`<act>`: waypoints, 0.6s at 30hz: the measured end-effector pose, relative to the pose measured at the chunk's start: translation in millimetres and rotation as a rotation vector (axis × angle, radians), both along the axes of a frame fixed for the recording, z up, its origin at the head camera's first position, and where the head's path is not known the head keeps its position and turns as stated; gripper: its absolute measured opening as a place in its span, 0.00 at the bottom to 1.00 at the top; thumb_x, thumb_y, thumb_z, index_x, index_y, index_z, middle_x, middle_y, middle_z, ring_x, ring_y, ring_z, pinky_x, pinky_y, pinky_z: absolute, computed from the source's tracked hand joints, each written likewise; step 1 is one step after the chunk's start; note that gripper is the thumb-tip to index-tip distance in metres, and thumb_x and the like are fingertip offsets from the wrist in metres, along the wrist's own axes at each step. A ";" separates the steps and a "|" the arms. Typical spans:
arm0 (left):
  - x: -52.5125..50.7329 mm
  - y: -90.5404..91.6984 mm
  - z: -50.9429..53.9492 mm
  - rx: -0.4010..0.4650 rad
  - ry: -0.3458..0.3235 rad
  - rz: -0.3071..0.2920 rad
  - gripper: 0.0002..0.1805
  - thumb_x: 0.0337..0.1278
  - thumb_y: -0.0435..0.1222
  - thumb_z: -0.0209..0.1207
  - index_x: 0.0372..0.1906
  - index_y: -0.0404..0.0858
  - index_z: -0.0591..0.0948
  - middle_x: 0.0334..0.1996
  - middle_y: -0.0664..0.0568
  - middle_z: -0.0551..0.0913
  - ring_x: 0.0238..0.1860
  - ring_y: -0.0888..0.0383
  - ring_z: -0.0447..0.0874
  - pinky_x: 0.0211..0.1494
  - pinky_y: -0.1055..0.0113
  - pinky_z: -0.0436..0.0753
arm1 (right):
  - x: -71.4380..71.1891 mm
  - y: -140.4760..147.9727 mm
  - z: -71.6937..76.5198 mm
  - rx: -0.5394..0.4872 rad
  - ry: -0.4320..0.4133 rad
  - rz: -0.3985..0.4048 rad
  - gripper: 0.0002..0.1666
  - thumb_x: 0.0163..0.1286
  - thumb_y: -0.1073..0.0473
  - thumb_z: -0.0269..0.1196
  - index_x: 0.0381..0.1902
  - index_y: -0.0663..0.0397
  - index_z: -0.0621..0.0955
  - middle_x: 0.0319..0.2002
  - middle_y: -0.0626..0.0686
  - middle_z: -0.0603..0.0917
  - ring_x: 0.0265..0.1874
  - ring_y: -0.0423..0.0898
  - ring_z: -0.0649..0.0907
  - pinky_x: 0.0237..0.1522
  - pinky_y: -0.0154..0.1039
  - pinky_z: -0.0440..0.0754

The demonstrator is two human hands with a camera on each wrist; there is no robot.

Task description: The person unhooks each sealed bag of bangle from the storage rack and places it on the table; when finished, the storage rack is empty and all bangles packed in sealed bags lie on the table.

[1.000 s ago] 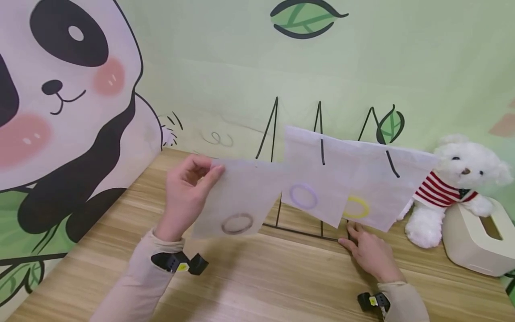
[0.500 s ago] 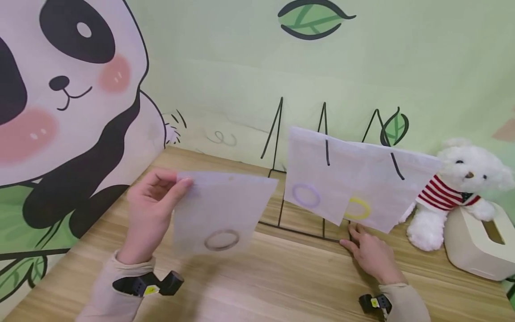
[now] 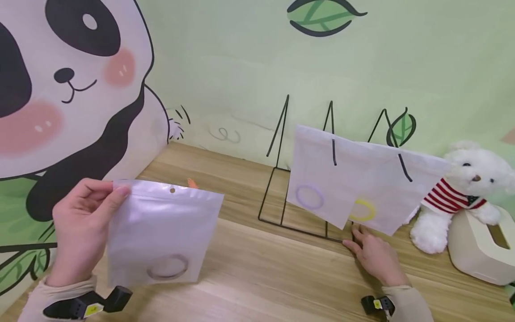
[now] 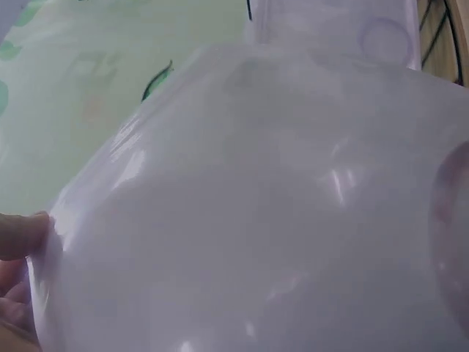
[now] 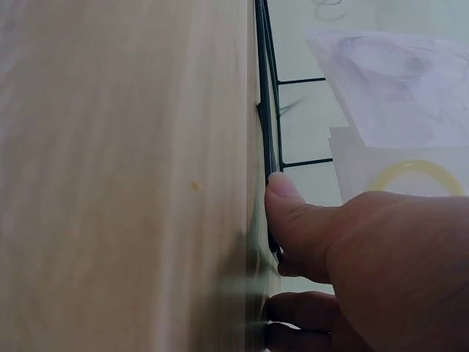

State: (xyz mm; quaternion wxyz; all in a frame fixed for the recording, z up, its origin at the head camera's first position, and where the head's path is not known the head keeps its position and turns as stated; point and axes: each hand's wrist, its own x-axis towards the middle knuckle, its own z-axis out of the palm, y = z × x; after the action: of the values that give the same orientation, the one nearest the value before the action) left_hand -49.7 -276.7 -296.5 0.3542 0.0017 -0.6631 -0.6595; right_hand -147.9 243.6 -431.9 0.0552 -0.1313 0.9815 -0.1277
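My left hand (image 3: 86, 223) pinches the top left corner of a white pouch (image 3: 161, 232) with a dark ring inside and a small hole near its top edge. In the left wrist view that pouch (image 4: 234, 183) fills most of the picture. A black wire rack (image 3: 299, 229) stands on the table, its left hook (image 3: 284, 107) bare. From its other hooks hang a pouch with a purple ring (image 3: 322, 170) and one with a yellow ring (image 3: 402, 192). At the rack's front bar, my right hand (image 3: 376, 257) holds the wire between thumb and fingers; the right wrist view shows the thumb (image 5: 293, 209) against it.
A white teddy bear (image 3: 432, 223) in a striped shirt is to the right of the rack, against a cream tissue box (image 3: 479, 250). Something orange (image 3: 192, 183) shows behind the held pouch. A panda-printed backdrop (image 3: 225, 67) rises behind the wooden table (image 3: 249, 277).
My left hand has moved left and down with the pouch, away from the rack's left hook. The orange thing has come into sight. My right hand has stayed at the rack's front bar.
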 end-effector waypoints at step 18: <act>-19.3 -66.7 -18.3 0.052 -0.298 0.141 0.12 0.47 0.28 0.72 0.40 0.34 0.85 0.27 0.59 0.87 0.30 0.68 0.84 0.33 0.83 0.78 | -1.1 2.1 -4.4 0.017 0.032 0.008 0.39 0.72 0.41 0.55 0.66 0.68 0.69 0.65 0.76 0.64 0.47 0.74 0.78 0.30 0.56 0.81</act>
State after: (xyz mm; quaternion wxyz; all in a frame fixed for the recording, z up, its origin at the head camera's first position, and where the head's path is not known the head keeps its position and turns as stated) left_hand -69.0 -343.3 -314.7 0.2972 0.1550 -0.6892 -0.6424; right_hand -149.0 245.6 -436.3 0.0413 -0.1365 0.9828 -0.1169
